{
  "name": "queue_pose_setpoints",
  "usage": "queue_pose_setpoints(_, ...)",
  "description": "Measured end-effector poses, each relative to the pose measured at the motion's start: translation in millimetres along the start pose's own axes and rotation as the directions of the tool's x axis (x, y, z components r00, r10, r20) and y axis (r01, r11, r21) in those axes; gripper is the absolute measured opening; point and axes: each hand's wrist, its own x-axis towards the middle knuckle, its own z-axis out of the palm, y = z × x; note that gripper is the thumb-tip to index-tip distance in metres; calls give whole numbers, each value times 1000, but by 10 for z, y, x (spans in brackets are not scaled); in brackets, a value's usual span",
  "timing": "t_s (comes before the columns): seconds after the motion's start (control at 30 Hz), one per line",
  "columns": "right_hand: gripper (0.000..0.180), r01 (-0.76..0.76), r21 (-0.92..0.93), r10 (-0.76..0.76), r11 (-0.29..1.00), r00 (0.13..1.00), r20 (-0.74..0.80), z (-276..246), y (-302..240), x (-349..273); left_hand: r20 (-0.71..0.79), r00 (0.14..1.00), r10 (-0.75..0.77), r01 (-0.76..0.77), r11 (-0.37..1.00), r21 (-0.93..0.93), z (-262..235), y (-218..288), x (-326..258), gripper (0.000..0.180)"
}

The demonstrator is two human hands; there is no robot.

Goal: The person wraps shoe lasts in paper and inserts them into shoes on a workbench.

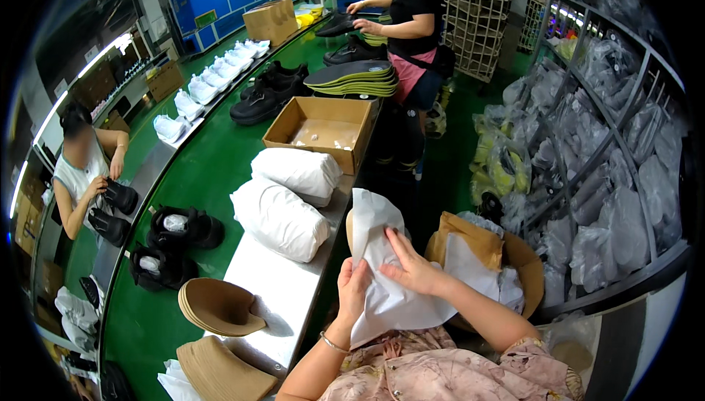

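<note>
I hold a white sheet of tissue paper [382, 254] upright in front of my chest, wrapped around something tan whose edge shows at its left. My left hand [351, 291] grips the sheet's lower left side. My right hand [413, 267] presses flat on its front with fingers spread. Just to my left, on the metal table edge [283, 294], lie two white paper-wrapped bundles [279, 217]. A stack of tan insoles [217, 305] sits at the table's near end.
A green conveyor belt [198, 173] carries black shoes [180, 228] and white-wrapped pairs. An open cardboard box [321, 133] sits ahead. A bin with paper [477, 261] is at my right, racks of bagged goods [609, 151] beyond. One person sits left, another stands ahead.
</note>
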Motion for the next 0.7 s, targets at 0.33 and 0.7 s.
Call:
queue_pose_setpoints(0.33,93,-208,-437,208,875,977,-48,11,-528,55,-99,987,129,-116,985,126,180,22,-19,24)
queue_pose_setpoints(0.7,109,-108,-75,114,991,991,72,-339,-208,311,-74,994,79,-65,981,183,59,-4,88,36)
